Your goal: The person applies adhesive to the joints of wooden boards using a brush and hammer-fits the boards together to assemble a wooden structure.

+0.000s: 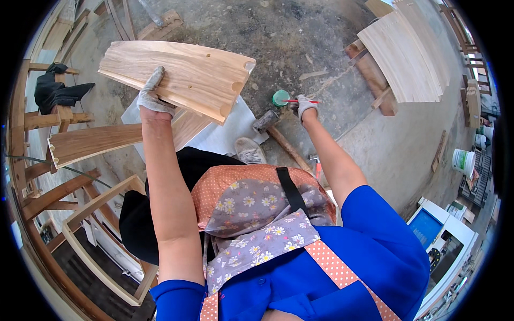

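My left hand (154, 97), in a pale work glove, grips the near edge of a light wooden panel (195, 67), thumb on its top face. The panel is held up and tilted, with rounded notches at its right corners and a few small holes. My right hand (307, 107), also gloved, pinches a thin red stick (292, 101) like a brush handle. The stick's left end is over a small green jar (279, 96) on the floor; whether it dips in, I cannot tell. Below the jar lies a hammer (265, 121) with a dark head and long wooden handle.
A similar board (99, 143) lies at the left, partly behind my left arm. Under the held panel is a white sheet (248, 119). Pale boards (404, 56) are stacked on wooden blocks at the far right. A wooden frame (88, 251) stands lower left, a white bucket (463, 161) right.
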`<state>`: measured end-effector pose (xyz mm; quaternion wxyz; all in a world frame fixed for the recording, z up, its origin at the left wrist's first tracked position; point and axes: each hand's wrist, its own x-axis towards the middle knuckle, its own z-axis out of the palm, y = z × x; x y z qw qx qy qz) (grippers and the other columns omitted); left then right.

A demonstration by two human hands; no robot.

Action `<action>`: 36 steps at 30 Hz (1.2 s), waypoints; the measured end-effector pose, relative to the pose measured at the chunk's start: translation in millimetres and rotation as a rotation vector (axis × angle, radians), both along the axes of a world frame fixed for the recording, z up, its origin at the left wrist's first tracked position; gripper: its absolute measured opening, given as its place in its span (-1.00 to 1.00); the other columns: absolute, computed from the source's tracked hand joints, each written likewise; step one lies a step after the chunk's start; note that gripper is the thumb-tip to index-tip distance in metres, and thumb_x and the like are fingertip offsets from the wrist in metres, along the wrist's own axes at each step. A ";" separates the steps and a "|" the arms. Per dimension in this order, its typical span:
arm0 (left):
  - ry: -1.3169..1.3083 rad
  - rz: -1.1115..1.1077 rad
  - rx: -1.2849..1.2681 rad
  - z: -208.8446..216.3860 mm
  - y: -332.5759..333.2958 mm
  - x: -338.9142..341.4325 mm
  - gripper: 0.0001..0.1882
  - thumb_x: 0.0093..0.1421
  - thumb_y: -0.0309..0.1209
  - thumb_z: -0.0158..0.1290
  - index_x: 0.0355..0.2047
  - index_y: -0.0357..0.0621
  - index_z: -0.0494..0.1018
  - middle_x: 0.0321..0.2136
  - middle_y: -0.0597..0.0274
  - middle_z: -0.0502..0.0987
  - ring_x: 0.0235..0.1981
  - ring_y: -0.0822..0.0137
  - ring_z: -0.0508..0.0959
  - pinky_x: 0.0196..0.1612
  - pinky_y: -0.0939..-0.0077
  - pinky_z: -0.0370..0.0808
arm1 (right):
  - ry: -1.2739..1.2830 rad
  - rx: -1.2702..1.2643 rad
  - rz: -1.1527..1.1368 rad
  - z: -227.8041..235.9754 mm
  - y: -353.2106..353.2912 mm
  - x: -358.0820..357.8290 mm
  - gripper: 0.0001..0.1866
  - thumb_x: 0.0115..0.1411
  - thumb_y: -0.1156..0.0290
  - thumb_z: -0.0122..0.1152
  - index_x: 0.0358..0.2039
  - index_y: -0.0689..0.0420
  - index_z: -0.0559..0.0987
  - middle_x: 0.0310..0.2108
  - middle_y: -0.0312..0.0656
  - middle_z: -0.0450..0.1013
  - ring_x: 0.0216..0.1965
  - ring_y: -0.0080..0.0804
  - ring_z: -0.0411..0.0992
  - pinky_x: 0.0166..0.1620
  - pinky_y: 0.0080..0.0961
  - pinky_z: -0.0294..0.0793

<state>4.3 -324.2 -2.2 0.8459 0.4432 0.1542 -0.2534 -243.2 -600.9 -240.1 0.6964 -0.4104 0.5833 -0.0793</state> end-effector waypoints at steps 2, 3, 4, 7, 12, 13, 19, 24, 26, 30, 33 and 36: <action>0.000 -0.005 -0.011 -0.2 0.5 -0.1 -0.66 -0.07 -0.55 0.06 -0.22 -0.24 0.34 -0.33 0.14 0.46 -0.30 0.21 0.48 -0.19 0.28 0.44 | -0.025 0.084 -0.103 0.7 -1.6 -1.9 -0.80 0.09 0.20 -0.07 -0.45 0.05 0.41 -0.66 -0.28 0.39 -0.68 -0.51 0.38 -0.58 -0.56 0.39; -0.003 -0.008 -0.021 -0.9 2.4 0.6 -0.67 -0.07 -0.55 0.06 -0.23 -0.24 0.34 -0.33 0.14 0.46 -0.30 0.21 0.48 -0.19 0.28 0.44 | -0.052 0.112 -0.146 3.5 -1.9 -4.9 -0.80 0.09 0.21 -0.08 -0.45 0.06 0.41 -0.66 -0.27 0.40 -0.68 -0.49 0.38 -0.57 -0.53 0.40; -0.006 -0.012 -0.030 -1.8 3.7 1.0 -0.67 -0.07 -0.55 0.06 -0.23 -0.24 0.34 -0.33 0.14 0.46 -0.30 0.21 0.48 -0.19 0.28 0.45 | -0.079 0.140 -0.190 6.4 -2.2 -8.9 -0.80 0.09 0.21 -0.09 -0.45 0.06 0.41 -0.66 -0.26 0.40 -0.68 -0.48 0.39 -0.56 -0.50 0.41; 0.010 0.017 -0.010 -1.0 2.8 -0.3 -0.69 -0.07 -0.54 0.06 -0.25 -0.23 0.35 -0.33 0.15 0.47 -0.30 0.21 0.48 -0.19 0.26 0.44 | -0.152 0.276 -0.257 18.1 -2.0 -24.6 -0.80 0.09 0.26 -0.12 -0.48 0.08 0.42 -0.67 -0.22 0.42 -0.67 -0.42 0.40 -0.50 -0.43 0.45; 0.013 -0.001 -0.048 2.9 1.1 -3.3 -0.64 -0.05 -0.54 0.05 -0.18 -0.22 0.31 -0.28 0.12 0.45 -0.24 0.19 0.45 -0.14 0.23 0.41 | -0.367 0.415 -0.500 50.7 -11.9 -49.7 -0.78 0.09 0.30 -0.15 -0.50 0.13 0.45 -0.66 -0.19 0.43 -0.67 -0.35 0.41 -0.41 -0.32 0.49; 0.021 -0.002 -0.056 2.8 4.4 -2.9 -0.61 -0.04 -0.54 0.04 -0.15 -0.23 0.28 -0.25 0.11 0.44 -0.22 0.18 0.44 -0.11 0.22 0.40 | -0.416 0.431 -0.506 64.6 -12.6 -50.5 -0.77 0.09 0.31 -0.15 -0.50 0.13 0.46 -0.66 -0.18 0.43 -0.67 -0.34 0.41 -0.40 -0.30 0.50; 0.027 0.042 -0.057 0.2 -4.1 -4.6 -0.69 -0.08 -0.52 0.08 -0.27 -0.20 0.36 -0.35 0.17 0.46 -0.29 0.20 0.47 -0.20 0.20 0.44 | -0.698 0.351 -0.332 184.3 -11.8 -50.9 -0.79 0.09 0.30 -0.07 -0.43 0.15 0.45 -0.60 -0.18 0.45 -0.62 -0.40 0.41 -0.32 -0.31 0.50; 0.018 0.037 -0.063 -0.2 -0.7 -4.5 -0.70 -0.08 -0.50 0.09 -0.27 -0.18 0.36 -0.34 0.19 0.46 -0.30 0.21 0.47 -0.21 0.20 0.44 | -0.885 0.262 -0.108 251.2 8.5 -33.9 -0.71 0.13 0.24 -0.09 -0.33 0.22 0.43 -0.52 -0.13 0.45 -0.56 -0.40 0.44 -0.30 -0.30 0.50; 0.011 0.023 -0.063 1.2 -2.0 -5.9 -0.69 -0.08 -0.49 0.09 -0.27 -0.17 0.37 -0.35 0.20 0.46 -0.30 0.21 0.47 -0.22 0.20 0.44 | -0.900 0.219 -0.014 265.5 20.0 -26.5 -0.70 0.13 0.24 -0.10 -0.29 0.23 0.42 -0.49 -0.13 0.45 -0.54 -0.36 0.45 -0.30 -0.31 0.50; 0.032 0.051 -0.035 -2.5 -0.4 -3.6 -0.69 -0.09 -0.48 0.10 -0.26 -0.15 0.37 -0.34 0.21 0.47 -0.30 0.22 0.47 -0.24 0.20 0.44 | -0.839 0.082 0.048 274.0 36.4 -17.6 -0.68 0.15 0.28 -0.13 -0.24 0.29 0.38 -0.46 -0.08 0.45 -0.49 -0.30 0.46 -0.30 -0.33 0.51; 0.023 0.065 -0.012 -1.9 -0.3 -4.9 -0.69 -0.09 -0.47 0.10 -0.27 -0.14 0.37 -0.34 0.22 0.46 -0.30 0.23 0.47 -0.24 0.19 0.44 | -0.827 0.037 0.073 278.0 41.5 -15.0 -0.69 0.14 0.32 -0.13 -0.25 0.32 0.37 -0.44 -0.02 0.44 -0.48 -0.29 0.47 -0.31 -0.39 0.51; 0.017 0.062 -0.014 -3.0 -0.1 -4.5 -0.70 -0.09 -0.46 0.10 -0.28 -0.13 0.38 -0.35 0.24 0.46 -0.31 0.24 0.47 -0.25 0.20 0.44 | -0.772 -0.026 0.097 283.5 45.3 -13.2 -0.72 0.13 0.35 -0.11 -0.25 0.31 0.38 -0.44 -0.02 0.44 -0.48 -0.31 0.46 -0.30 -0.39 0.50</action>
